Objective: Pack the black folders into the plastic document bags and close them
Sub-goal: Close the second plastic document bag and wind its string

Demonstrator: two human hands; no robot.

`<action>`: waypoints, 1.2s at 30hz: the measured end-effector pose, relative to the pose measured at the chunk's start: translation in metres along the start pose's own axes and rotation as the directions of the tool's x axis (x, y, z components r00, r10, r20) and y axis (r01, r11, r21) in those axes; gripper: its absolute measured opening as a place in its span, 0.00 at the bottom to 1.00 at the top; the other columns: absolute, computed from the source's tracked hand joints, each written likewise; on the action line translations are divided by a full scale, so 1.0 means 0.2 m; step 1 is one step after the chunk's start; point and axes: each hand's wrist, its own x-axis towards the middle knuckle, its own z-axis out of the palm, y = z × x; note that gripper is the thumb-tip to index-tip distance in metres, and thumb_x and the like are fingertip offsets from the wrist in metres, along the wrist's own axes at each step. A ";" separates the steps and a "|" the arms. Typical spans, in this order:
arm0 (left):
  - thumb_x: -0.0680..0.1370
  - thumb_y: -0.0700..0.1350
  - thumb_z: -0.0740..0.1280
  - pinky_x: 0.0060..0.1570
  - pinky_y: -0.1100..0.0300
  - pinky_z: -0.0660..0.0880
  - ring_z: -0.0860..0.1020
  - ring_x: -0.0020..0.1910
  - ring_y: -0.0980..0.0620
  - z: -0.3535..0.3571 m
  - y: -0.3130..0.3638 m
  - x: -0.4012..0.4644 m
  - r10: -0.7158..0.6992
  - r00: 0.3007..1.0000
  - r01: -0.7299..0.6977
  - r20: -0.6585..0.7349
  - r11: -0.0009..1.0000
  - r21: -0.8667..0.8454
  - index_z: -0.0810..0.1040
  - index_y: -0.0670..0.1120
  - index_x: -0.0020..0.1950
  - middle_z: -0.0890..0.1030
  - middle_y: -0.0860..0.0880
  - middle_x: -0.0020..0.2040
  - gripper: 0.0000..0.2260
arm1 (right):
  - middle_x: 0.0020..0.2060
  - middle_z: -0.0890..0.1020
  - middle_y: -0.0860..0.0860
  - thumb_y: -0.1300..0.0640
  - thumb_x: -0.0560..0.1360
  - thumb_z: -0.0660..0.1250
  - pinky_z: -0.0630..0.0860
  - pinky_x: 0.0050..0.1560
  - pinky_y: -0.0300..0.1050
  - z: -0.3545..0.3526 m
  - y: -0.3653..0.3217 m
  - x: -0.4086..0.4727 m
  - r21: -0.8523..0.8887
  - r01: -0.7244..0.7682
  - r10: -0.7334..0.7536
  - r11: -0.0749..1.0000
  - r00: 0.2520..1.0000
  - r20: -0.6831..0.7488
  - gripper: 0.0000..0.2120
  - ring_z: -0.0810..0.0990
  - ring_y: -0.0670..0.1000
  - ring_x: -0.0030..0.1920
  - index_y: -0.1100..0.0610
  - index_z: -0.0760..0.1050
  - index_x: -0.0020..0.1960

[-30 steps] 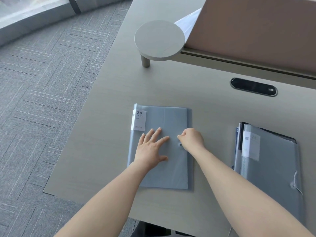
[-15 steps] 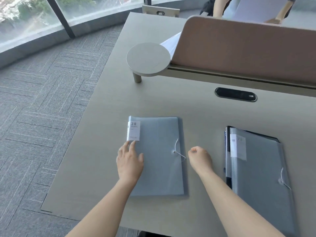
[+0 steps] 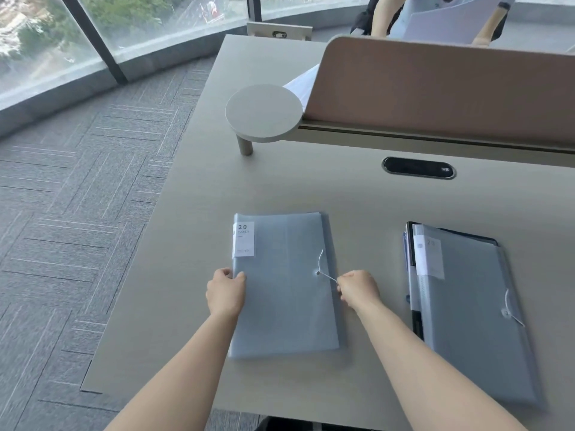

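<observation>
- Gripping the left long edge of the near document bag (image 3: 286,284), the left hand (image 3: 225,292) curls its fingers under the edge with the thumb on top; its forearm runs up from the lower frame.
- Right hand (image 3: 357,289): fingers closed in a pinch on the free end of the white closure string (image 3: 328,276), which is drawn taut from the round button (image 3: 318,273) at the bag's right side.
- Material: the bag is translucent grey-blue plastic, flat and rectangular, with a white label (image 3: 243,239) printed "20" at its upper left; it lies on the pale wood-grain table (image 3: 311,188).
- Second document bag (image 3: 473,312): same plastic, string-and-button closure, lying well to the right with a black folder edge (image 3: 417,321) showing along its left side.
- Change from 0.5 s ago: the left hand, then flat on the bag, now grasps its edge; the right hand, then clear of the bag, now holds the string.
</observation>
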 end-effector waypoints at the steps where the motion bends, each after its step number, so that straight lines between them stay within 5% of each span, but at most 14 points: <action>1: 0.75 0.48 0.64 0.48 0.53 0.72 0.78 0.54 0.39 0.00 0.00 0.00 -0.006 1.000 0.006 0.006 1.000 -0.016 0.78 0.42 0.57 0.81 0.43 0.54 0.15 | 0.28 0.74 0.55 0.58 0.62 0.58 0.68 0.34 0.46 0.01 0.01 0.01 0.005 -0.009 0.009 1.000 1.000 0.003 0.06 0.71 0.53 0.31 0.54 0.72 0.29; 2: 0.73 0.48 0.64 0.40 0.55 0.69 0.77 0.44 0.37 0.00 0.00 0.01 -0.014 1.000 0.014 0.010 1.000 -0.025 0.78 0.43 0.45 0.80 0.42 0.43 0.09 | 0.28 0.75 0.55 0.59 0.63 0.59 0.68 0.35 0.46 0.01 0.00 0.01 0.005 -0.020 0.020 1.000 1.000 0.003 0.06 0.71 0.54 0.31 0.54 0.72 0.28; 4: 0.73 0.47 0.64 0.31 0.57 0.58 0.64 0.29 0.43 0.00 0.01 0.01 -0.012 0.999 0.015 0.035 0.998 -0.067 0.63 0.47 0.29 0.65 0.47 0.29 0.15 | 0.26 0.74 0.54 0.61 0.65 0.62 0.67 0.35 0.46 -0.01 -0.02 -0.04 0.030 -0.035 0.034 0.999 0.999 0.006 0.11 0.71 0.55 0.30 0.55 0.69 0.24; 7: 0.74 0.47 0.66 0.30 0.57 0.53 0.57 0.28 0.48 -0.02 0.02 0.00 -0.016 0.998 0.022 0.060 0.995 -0.100 0.57 0.49 0.30 0.59 0.51 0.29 0.19 | 0.26 0.70 0.55 0.61 0.64 0.64 0.62 0.35 0.45 -0.01 -0.02 -0.06 0.019 -0.038 0.037 0.999 0.999 0.033 0.12 0.68 0.54 0.31 0.55 0.65 0.24; 13: 0.76 0.50 0.69 0.41 0.55 0.69 0.75 0.42 0.49 -0.05 -0.03 0.03 -0.008 0.998 0.021 0.070 0.980 -0.195 0.77 0.43 0.49 0.77 0.51 0.41 0.11 | 0.28 0.74 0.52 0.58 0.66 0.66 0.64 0.35 0.45 0.02 0.00 -0.10 0.041 0.014 -0.014 0.999 1.000 0.004 0.06 0.70 0.53 0.32 0.53 0.72 0.31; 20: 0.74 0.51 0.72 0.52 0.48 0.77 0.80 0.46 0.45 -0.07 0.00 0.06 0.047 0.993 -0.012 0.108 0.952 -0.305 0.79 0.44 0.47 0.83 0.45 0.48 0.10 | 0.26 0.72 0.49 0.58 0.73 0.65 0.62 0.32 0.43 -0.05 -0.04 -0.13 0.111 0.084 -0.079 0.990 0.996 -0.051 0.09 0.67 0.52 0.29 0.54 0.74 0.34; 30: 0.76 0.47 0.71 0.39 0.57 0.73 0.77 0.41 0.48 0.01 0.21 -0.09 0.185 0.978 -0.134 0.096 0.912 -0.388 0.79 0.42 0.47 0.80 0.47 0.42 0.09 | 0.27 0.72 0.48 0.60 0.75 0.63 0.61 0.31 0.43 -0.30 -0.01 -0.15 0.217 0.188 -0.158 0.958 0.976 -0.150 0.09 0.67 0.50 0.29 0.56 0.75 0.36; 36: 0.77 0.44 0.68 0.37 0.58 0.73 0.76 0.37 0.50 0.19 0.38 -0.30 0.248 0.965 -0.186 0.089 0.881 -0.435 0.78 0.41 0.47 0.79 0.48 0.40 0.06 | 0.25 0.65 0.47 0.63 0.75 0.62 0.57 0.31 0.44 -0.56 0.10 -0.16 0.293 0.257 -0.199 0.921 0.956 -0.215 0.15 0.61 0.50 0.29 0.56 0.66 0.31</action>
